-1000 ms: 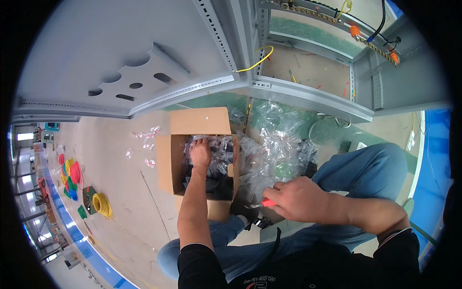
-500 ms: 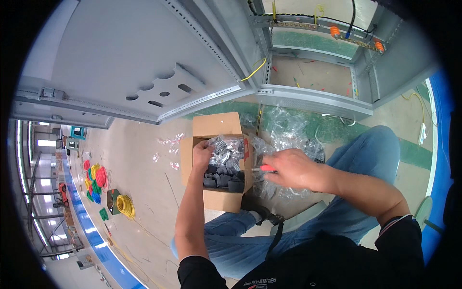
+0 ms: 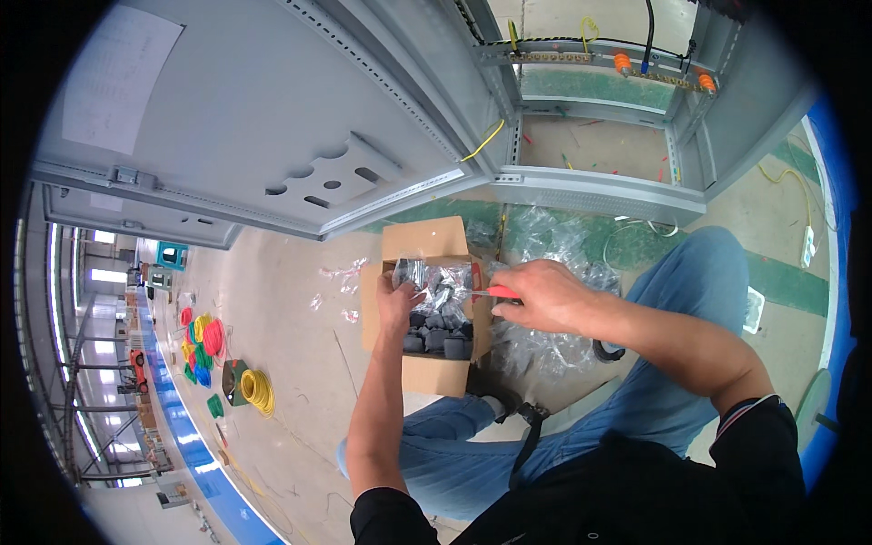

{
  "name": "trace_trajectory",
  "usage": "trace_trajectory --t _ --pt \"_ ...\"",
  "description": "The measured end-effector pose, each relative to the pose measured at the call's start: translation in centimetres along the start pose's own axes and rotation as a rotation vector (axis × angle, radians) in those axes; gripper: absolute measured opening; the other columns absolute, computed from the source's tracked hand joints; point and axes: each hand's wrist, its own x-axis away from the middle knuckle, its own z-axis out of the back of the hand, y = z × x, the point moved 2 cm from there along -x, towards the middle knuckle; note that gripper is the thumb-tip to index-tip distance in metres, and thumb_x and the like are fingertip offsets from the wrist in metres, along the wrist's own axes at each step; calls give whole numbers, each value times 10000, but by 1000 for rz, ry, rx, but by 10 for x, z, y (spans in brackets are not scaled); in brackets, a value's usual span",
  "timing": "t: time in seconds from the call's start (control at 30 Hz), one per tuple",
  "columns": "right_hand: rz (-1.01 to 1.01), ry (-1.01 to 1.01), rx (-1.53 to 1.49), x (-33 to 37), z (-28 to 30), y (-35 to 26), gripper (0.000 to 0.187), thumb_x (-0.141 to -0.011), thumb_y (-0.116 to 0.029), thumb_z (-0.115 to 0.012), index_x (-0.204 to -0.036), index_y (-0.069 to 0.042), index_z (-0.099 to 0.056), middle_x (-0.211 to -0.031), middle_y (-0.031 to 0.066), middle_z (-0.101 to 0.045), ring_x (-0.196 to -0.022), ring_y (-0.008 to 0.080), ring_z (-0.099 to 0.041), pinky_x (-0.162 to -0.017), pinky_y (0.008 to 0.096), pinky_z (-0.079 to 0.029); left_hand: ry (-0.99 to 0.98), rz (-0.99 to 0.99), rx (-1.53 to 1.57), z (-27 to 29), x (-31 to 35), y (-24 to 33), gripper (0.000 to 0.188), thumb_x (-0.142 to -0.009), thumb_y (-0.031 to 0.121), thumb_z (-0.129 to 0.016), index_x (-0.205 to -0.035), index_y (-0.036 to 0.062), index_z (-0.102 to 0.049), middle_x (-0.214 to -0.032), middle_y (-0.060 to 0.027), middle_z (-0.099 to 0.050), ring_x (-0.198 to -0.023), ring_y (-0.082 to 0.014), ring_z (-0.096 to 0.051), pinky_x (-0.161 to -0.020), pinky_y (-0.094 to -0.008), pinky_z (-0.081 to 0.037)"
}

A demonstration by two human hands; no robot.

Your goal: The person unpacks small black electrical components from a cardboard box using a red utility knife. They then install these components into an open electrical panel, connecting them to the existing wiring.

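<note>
Plastic bag (image 3: 438,277) of dark parts sits atop the open cardboard box (image 3: 427,313), pinched at its left edge by my left hand (image 3: 398,298), while my right hand (image 3: 538,295), just right, grips a red-handled tool (image 3: 498,292) pointing toward it.

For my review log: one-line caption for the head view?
Left hand lifts clear bag from cardboard box; right hand holds red-handled tool.

An open brown cardboard box (image 3: 427,350) sits on the floor ahead of the knees, below the grey metal cabinet door (image 3: 263,118). In the box lie dark grey plastic parts (image 3: 436,336), with a clear plastic bag (image 3: 434,277) over them. To the right of the box sits a heap of crumpled clear plastic wrapping (image 3: 545,272), in front of the open grey metal cabinet (image 3: 618,136). Far left lie coloured wire coils (image 3: 222,363).
</note>
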Motion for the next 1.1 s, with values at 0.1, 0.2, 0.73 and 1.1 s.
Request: trace_trajectory --t 0.1,0.2,0.73,1.1 --pt "3 -21 -16 -3 0 -5 292 -871 -266 -766 -1016 -44 -642 -905 187 -707 -893 435 -680 -793 528 -537 -1 46 51 26 -15 -22 224 -901 -70 -579 -1118 -25 -612 -974 -88 -663 -782 -174 -668 -746 -375 -647" --pt "17 -30 -29 -5 -1 -6 290 -873 -265 -759 -1012 -40 -639 -906 192 -704 -891 441 -675 -787 532 -533 48 114 229 36 -25 -31 250 -928 -35 -625 -1177 -28 -652 -954 -54 -666 -788 -149 -657 -765 -323 -636" --pt "-327 84 -742 -21 8 -15 460 -936 -270 -793 -1291 -5 -668 -822 53 -694 -603 169 -642 -551 350 -505 -351 -572 -148 -42 110 90 373 -881 -61 -630 -1244 16 -670 -1418 -149 -606 -1327 -269 -598 -1131 -379 -474" --pt "-383 -34 -1115 -17 11 -27 351 -947 -98 -747 -1263 17 -646 -650 8 -577 -489 109 -547 -420 285 -450 -442 10 294 -57 170 101 532 -1065 323 -646 -1478 11 -522 -1228 -123 -664 -974 -185 -710 -743 -327 -628"
